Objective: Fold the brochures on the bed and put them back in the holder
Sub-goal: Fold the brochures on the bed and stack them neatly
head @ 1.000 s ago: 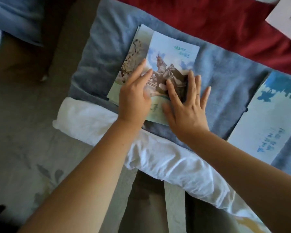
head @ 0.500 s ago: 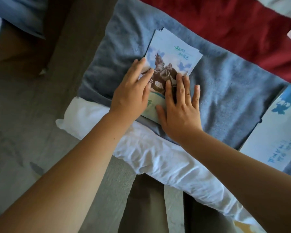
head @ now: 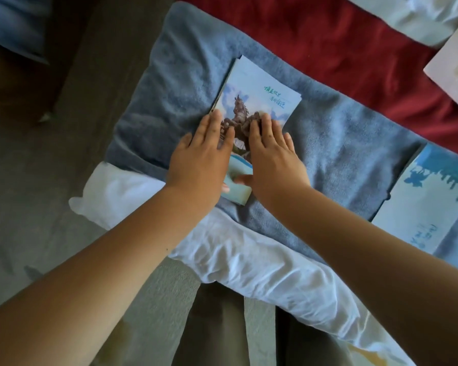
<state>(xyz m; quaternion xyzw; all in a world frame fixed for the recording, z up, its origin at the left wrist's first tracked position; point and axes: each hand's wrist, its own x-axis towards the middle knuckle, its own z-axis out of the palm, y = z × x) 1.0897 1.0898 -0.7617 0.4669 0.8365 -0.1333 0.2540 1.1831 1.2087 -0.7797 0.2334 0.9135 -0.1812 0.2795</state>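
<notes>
**Brochure (head: 259, 88), horse-statue cover.** Lying on the grey-blue towel (head: 341, 143) at the near edge of the bed, with its long side angling away to the upper right.

**Change.** A second ago an inner panel was sticking out past the left of the cover. Half a second ago only a sliver was showing. Now the panels are sitting stacked as one narrow packet, with just thin page edges peeking out at the far left corner.

**Left hand (head: 201, 157).** Lying flat on the left half of the cover, fingers straight and together. It is pressing down and gripping nothing.

**Right hand (head: 273, 159).** Lying flat beside the left one on the right half, fingers straight, thumb reaching across the lower end of the packet. It is also pressing and holding nothing. Both hands are now sitting lower on the cover than a second ago.

**Reading for the task.** The creases are likely being flattened and this fold looks all but finished. Lifting the packet and carrying it to the holder is probably coming next. The holder is not showing in this view.

**Second brochure (head: 428, 202), blue-and-white.** Lying well apart at the right edge of the towel, untouched. Whether it is already folded cannot be told.

**Surroundings.** A red cover (head: 328, 48) is lying beyond the towel, and a white sheet (head: 249, 254) is bunching along the near side.
</notes>
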